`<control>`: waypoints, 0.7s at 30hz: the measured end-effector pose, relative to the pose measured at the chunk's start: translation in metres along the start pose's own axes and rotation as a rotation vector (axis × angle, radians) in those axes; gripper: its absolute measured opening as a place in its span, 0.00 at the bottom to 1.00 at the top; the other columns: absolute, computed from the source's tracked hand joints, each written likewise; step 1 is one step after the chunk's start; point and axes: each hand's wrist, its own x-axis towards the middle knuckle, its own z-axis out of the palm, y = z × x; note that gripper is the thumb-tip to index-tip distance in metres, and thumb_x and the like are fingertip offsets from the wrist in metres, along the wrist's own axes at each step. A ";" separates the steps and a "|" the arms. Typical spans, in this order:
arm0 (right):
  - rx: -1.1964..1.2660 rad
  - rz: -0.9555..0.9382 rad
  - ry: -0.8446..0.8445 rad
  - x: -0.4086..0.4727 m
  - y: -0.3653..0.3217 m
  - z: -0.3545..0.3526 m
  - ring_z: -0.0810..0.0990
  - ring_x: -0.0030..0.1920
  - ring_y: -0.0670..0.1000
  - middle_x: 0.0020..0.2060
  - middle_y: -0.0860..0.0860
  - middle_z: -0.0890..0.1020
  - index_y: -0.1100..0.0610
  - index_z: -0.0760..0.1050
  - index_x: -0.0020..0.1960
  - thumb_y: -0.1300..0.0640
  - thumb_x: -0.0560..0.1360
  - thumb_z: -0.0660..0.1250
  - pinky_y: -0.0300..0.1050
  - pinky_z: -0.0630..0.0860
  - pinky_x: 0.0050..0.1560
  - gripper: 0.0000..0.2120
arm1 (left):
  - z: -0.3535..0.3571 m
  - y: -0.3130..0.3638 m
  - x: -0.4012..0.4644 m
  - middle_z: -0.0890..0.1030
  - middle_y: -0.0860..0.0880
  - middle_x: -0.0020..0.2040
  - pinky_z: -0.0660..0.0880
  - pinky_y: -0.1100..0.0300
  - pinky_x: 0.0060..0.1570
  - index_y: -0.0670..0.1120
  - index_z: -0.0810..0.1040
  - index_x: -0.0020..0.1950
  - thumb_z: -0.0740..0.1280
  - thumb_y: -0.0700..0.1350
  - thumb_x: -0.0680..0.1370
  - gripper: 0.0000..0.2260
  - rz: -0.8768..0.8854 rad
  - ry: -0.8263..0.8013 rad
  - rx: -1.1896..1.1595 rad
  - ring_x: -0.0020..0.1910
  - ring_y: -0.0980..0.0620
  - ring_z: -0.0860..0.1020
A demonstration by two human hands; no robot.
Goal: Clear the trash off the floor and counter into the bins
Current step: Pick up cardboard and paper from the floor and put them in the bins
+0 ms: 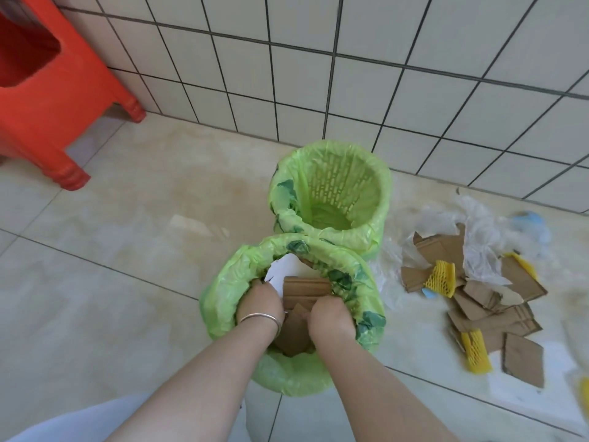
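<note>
Fingers (255, 287) of both hands push cardboard (307, 290) into near bin (223, 301).

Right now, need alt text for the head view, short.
Both hands, left hand and right hand, push cardboard pieces down into the near green-lined bin. A second green-lined bin stands just behind it. More torn cardboard, yellow foam netting and clear plastic lie on the tiled floor to the right.

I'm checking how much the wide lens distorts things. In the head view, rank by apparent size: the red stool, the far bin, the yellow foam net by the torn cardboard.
1. Red stool, largest though cropped.
2. Far bin.
3. Yellow foam net, clearly smallest.
</note>
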 end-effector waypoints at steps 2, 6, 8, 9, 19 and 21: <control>0.214 0.024 -0.024 -0.001 -0.007 -0.008 0.79 0.58 0.55 0.57 0.56 0.80 0.63 0.75 0.59 0.53 0.80 0.59 0.44 0.75 0.56 0.15 | -0.010 -0.001 0.005 0.79 0.42 0.60 0.73 0.52 0.61 0.42 0.77 0.59 0.61 0.43 0.75 0.14 0.007 0.072 -0.054 0.59 0.42 0.77; 0.573 0.023 -0.081 -0.016 -0.018 -0.022 0.75 0.63 0.58 0.63 0.59 0.76 0.65 0.67 0.67 0.49 0.77 0.63 0.45 0.73 0.60 0.25 | -0.037 -0.003 -0.006 0.78 0.40 0.59 0.75 0.52 0.57 0.40 0.75 0.59 0.58 0.40 0.76 0.14 0.007 0.134 -0.080 0.58 0.41 0.77; 0.605 -0.055 -0.076 -0.032 -0.018 -0.028 0.70 0.68 0.57 0.69 0.58 0.71 0.63 0.62 0.72 0.52 0.78 0.61 0.44 0.69 0.64 0.26 | -0.046 -0.003 -0.020 0.73 0.39 0.63 0.72 0.51 0.60 0.39 0.70 0.65 0.58 0.39 0.77 0.16 0.018 0.165 -0.076 0.62 0.40 0.74; 0.602 -0.109 -0.047 -0.041 -0.015 -0.030 0.70 0.69 0.56 0.69 0.56 0.70 0.61 0.63 0.72 0.54 0.79 0.60 0.43 0.68 0.65 0.24 | -0.051 -0.001 -0.030 0.71 0.39 0.65 0.72 0.51 0.60 0.40 0.68 0.67 0.58 0.39 0.77 0.18 0.048 0.189 -0.068 0.63 0.40 0.73; 0.783 -0.103 0.365 -0.113 0.089 -0.078 0.79 0.53 0.60 0.50 0.60 0.83 0.61 0.79 0.53 0.61 0.76 0.57 0.45 0.74 0.47 0.14 | -0.077 0.106 -0.152 0.82 0.50 0.57 0.74 0.58 0.54 0.51 0.80 0.54 0.60 0.46 0.78 0.11 0.671 0.170 -0.065 0.56 0.47 0.78; 0.857 -0.050 0.422 -0.117 0.117 -0.089 0.78 0.48 0.58 0.47 0.60 0.83 0.61 0.79 0.50 0.60 0.77 0.57 0.42 0.69 0.42 0.13 | -0.075 0.134 -0.172 0.81 0.48 0.57 0.72 0.57 0.54 0.50 0.80 0.56 0.59 0.44 0.78 0.12 0.744 0.168 -0.060 0.58 0.46 0.77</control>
